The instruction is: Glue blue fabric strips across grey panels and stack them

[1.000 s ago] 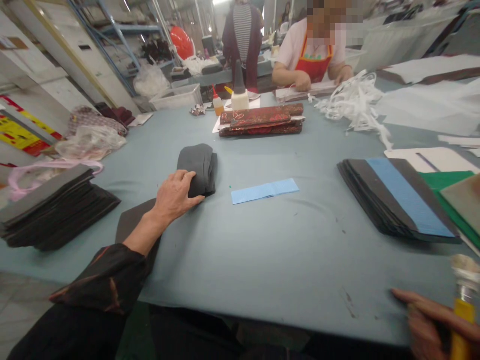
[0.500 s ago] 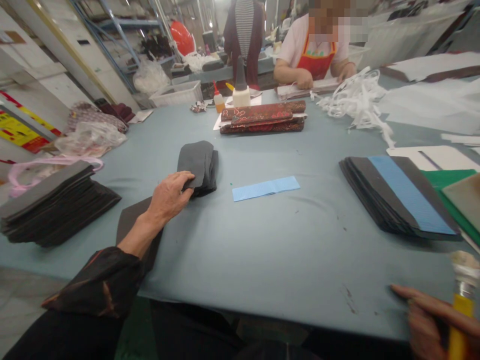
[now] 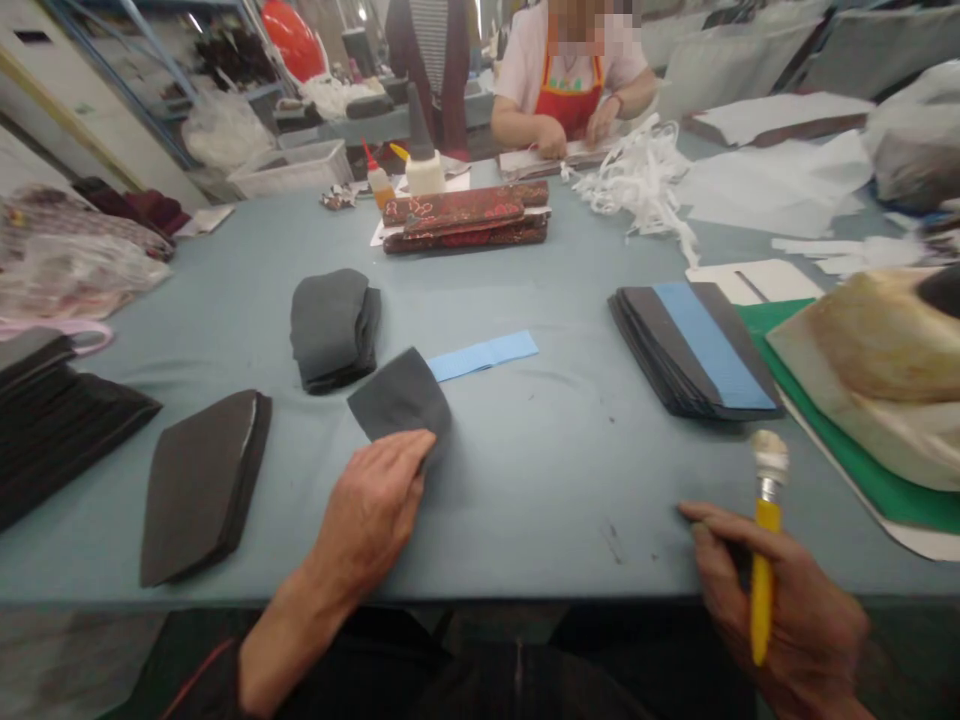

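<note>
My left hand (image 3: 375, 500) pinches a thin dark grey fabric piece (image 3: 401, 395) by its near edge, above the table. The piece partly covers the left end of a light blue strip (image 3: 487, 352) lying flat. Behind it sits a stack of folded dark grey pieces (image 3: 330, 325). A pile of dark brown-grey panels (image 3: 199, 490) rests left of my left hand. My right hand (image 3: 780, 590) is low at the right, closed around a yellow-handled brush (image 3: 763, 560) with its pale bristles upward. Beyond it lies a stack of dark panels with a blue band (image 3: 697, 345).
A taller dark stack (image 3: 60, 430) stands at the far left. Red patterned bundles (image 3: 465, 215), a white glue bottle (image 3: 424, 170) and white ribbon scraps (image 3: 637, 185) lie farther back. A stained container (image 3: 877, 370) stands on a green sheet (image 3: 780, 315). A co-worker (image 3: 570, 90) works across the table.
My left hand has lifted a grey piece off the folded stack and brought it right and nearer, beside the blue strip. The view has shifted right; the brush shows more fully.
</note>
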### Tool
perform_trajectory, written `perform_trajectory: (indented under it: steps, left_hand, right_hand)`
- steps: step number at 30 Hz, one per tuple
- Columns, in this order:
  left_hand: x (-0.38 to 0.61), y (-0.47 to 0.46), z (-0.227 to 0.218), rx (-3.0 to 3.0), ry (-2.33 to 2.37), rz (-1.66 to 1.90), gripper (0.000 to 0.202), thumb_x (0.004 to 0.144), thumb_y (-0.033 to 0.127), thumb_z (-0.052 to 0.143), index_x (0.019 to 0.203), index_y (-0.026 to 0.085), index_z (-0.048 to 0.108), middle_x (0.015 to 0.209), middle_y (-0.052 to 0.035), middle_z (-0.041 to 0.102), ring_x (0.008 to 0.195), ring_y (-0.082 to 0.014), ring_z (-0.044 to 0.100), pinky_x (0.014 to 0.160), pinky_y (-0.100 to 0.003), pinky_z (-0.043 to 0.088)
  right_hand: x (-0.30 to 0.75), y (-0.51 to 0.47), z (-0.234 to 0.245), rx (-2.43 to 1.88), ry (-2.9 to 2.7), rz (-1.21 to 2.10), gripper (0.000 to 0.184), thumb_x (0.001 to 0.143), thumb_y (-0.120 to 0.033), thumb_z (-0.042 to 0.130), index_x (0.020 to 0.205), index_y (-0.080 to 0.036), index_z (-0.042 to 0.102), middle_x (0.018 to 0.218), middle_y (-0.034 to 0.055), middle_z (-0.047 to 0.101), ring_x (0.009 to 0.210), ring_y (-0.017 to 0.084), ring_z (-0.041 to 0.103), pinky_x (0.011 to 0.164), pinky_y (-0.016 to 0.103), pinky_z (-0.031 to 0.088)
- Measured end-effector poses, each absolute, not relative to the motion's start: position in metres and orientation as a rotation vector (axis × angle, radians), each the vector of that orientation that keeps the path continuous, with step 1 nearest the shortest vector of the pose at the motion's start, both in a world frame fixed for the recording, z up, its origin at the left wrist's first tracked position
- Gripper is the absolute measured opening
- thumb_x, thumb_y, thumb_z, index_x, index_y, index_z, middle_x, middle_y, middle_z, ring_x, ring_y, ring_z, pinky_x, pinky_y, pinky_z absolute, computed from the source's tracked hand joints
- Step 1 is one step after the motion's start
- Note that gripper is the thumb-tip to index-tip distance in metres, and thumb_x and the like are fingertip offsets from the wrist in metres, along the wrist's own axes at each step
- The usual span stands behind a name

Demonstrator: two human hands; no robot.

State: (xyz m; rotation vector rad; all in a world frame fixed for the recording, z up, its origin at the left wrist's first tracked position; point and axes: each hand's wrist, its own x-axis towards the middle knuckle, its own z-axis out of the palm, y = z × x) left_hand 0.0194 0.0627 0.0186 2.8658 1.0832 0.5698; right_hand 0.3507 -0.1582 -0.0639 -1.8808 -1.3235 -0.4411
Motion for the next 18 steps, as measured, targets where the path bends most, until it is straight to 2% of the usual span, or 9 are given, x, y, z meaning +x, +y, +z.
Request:
perform_trajectory:
  steps: [3, 7, 10, 13, 18]
  left_hand:
    - [0.024, 0.017, 0.005, 2.993, 0.785, 0.531, 0.049, 0.098, 0.008, 0.045, 0.14, 0.018, 0.067, 0.136, -0.0115, 0.079, 0.125, -0.0261, 0.075, 0.105, -0.044, 0.065]
    - [0.01, -0.007, 0.004, 3.009, 0.74, 0.505, 0.053, 0.093, 0.004, 0.043, 0.134, 0.022, 0.073, 0.139, -0.0092, 0.077, 0.13, -0.026, 0.071, 0.105, -0.044, 0.064]
    - [-0.013, -0.005, 0.004, 3.016, 0.707, 0.5, 0.056, 0.093, 0.003, 0.041, 0.128, 0.029, 0.077, 0.142, -0.0028, 0.077, 0.136, -0.0251, 0.067, 0.106, -0.042, 0.062]
    - [-0.034, 0.003, -0.003, 3.025, 0.64, 0.449, 0.063, 0.092, 0.002, 0.042, 0.131, 0.035, 0.077, 0.148, 0.0013, 0.073, 0.143, -0.0251, 0.062, 0.109, -0.041, 0.06]
    - [-0.046, 0.011, -0.014, 3.005, 0.622, 0.47, 0.062, 0.094, 0.002, 0.04, 0.133, 0.034, 0.076, 0.151, 0.0016, 0.071, 0.145, -0.0224, 0.059, 0.113, -0.038, 0.057]
  right_hand:
    - [0.344, -0.154, -0.048, -1.874, -1.432, -0.532, 0.006, 0.108, -0.029, 0.065, 0.111, -0.024, 0.068, 0.098, 0.0043, 0.088, 0.076, 0.022, 0.083, 0.071, 0.033, 0.061]
    - [0.335, -0.148, -0.027, -1.814, -1.505, -0.489, 0.004, 0.109, -0.029, 0.064, 0.111, -0.026, 0.065, 0.101, 0.0063, 0.088, 0.077, 0.022, 0.085, 0.073, 0.034, 0.065]
    - [0.323, -0.136, -0.009, -1.715, -1.599, -0.36, 0.003, 0.108, -0.026, 0.064, 0.111, -0.026, 0.063, 0.106, 0.0079, 0.087, 0.083, 0.022, 0.085, 0.075, 0.033, 0.068]
    - [0.305, -0.112, 0.008, -1.583, -1.699, -0.17, 0.011, 0.106, -0.019, 0.063, 0.113, -0.026, 0.064, 0.112, 0.0071, 0.087, 0.091, 0.021, 0.085, 0.079, 0.033, 0.068]
    - [0.272, -0.047, 0.011, -1.338, -1.979, 0.053, 0.017, 0.107, -0.015, 0.06, 0.12, -0.024, 0.064, 0.121, 0.0084, 0.083, 0.111, 0.022, 0.08, 0.096, 0.038, 0.064]
